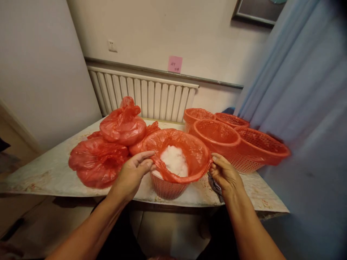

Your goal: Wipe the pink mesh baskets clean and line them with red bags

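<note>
Your forearms reached forward over the table [58, 169], slanting inward, with both wrists low and your hands level with each other, well apart. Your left hand [133, 172] pinched the red bag's [198, 159] edge between thumb and curled fingers; your right hand [224, 174] gripped the opposite edge the same way. Between and below them stood the perforated basket [168, 190] the bag lined, white material [174, 160] inside. Filled red bags [122, 127] lay beyond and left of your left hand; more baskets [217, 134] stood beyond your right.
</note>
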{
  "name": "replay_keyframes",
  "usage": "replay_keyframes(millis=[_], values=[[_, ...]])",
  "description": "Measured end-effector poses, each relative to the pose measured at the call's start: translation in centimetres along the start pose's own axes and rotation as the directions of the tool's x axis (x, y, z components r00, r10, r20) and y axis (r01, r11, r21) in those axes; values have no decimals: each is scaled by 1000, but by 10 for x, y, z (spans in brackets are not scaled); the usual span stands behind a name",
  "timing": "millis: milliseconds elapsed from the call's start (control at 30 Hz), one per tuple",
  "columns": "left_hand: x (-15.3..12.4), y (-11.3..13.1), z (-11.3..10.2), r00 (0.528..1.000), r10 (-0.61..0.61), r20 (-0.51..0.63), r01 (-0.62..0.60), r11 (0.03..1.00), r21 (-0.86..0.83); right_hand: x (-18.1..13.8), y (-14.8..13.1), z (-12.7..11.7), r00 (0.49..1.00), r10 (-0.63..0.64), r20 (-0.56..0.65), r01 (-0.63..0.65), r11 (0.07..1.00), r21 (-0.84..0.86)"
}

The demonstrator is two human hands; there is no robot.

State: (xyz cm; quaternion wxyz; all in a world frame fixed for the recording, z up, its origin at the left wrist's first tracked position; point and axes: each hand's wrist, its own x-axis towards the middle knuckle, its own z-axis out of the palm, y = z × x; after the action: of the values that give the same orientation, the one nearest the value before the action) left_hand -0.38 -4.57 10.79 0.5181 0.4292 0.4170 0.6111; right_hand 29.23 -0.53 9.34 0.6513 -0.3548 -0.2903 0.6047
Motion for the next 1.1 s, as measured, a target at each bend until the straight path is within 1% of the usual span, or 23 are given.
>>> replay_keyframes(millis=[33,67,100,167,233,267,300,367,433,500,567,667,733,767,800,867,933,967,1033,1100], values=[[-2,-4,0,997,59,54,-66,990,127,-1,1,-1,1000,-7,19,7,1000,-27],[-5,-7,0,986,120,115,-147,954,261,-2,2,-2,999,-19,35,21,998,-55],[-8,-11,0,966,187,176,-242,891,383,-4,4,-4,998,-34,46,38,996,-86],[-12,-15,1,902,318,292,-431,713,554,-9,7,-7,996,-63,58,71,985,-157],[-14,-17,4,829,409,382,-557,542,629,-14,10,-9,995,-69,74,85,970,-230],[-14,-17,6,802,428,417,-593,479,648,-17,11,-9,994,-67,84,87,961,-264],[-14,-17,8,785,426,450,-613,426,665,-20,12,-9,993,-67,93,92,950,-298],[-13,-17,12,770,381,512,-630,325,705,-26,13,-8,990,-84,110,120,918,-378],[-12,-16,15,761,334,556,-636,217,741,-30,15,-7,986,-120,117,161,866,-473],[-12,-17,16,749,320,580,-643,141,753,-34,17,-5,981,-147,129,194,812,-551],[-12,-18,17,747,321,582,-646,141,751,-37,21,-3,977,-164,139,215,776,-593],[-11,-18,18,768,315,557,-629,211,748,-40,24,-1,969,-184,163,245,727,-641],[-9,-18,20,783,335,524,-611,260,748,-42,22,-1,955,-213,207,297,668,-682],[-8,-17,21,787,353,506,-605,286,743,-42,21,-1,937,-246,249,349,617,-705],[-7,-16,23,790,370,488,-601,310,737,-42,18,-2,907,-288,307,419,545,-727],[-5,-15,25,794,395,462,-595,349,724,-41,13,-6,813,-364,454,570,345,-745],[-5,-14,26,798,405,446,-589,366,721,-41,9,-9,721,-380,579,665,145,-733],[-5,-15,26,799,409,440,-586,368,722,-41,8,-11,692,-372,618,686,74,-724],[-5,-15,26,799,417,434,-585,369,723,-40,5,-15,660,-359,660,704,-11,-710],[-5,-16,26,793,419,441,-594,374,712,-40,3,-16,642,-361,676,713,-44,-700]])
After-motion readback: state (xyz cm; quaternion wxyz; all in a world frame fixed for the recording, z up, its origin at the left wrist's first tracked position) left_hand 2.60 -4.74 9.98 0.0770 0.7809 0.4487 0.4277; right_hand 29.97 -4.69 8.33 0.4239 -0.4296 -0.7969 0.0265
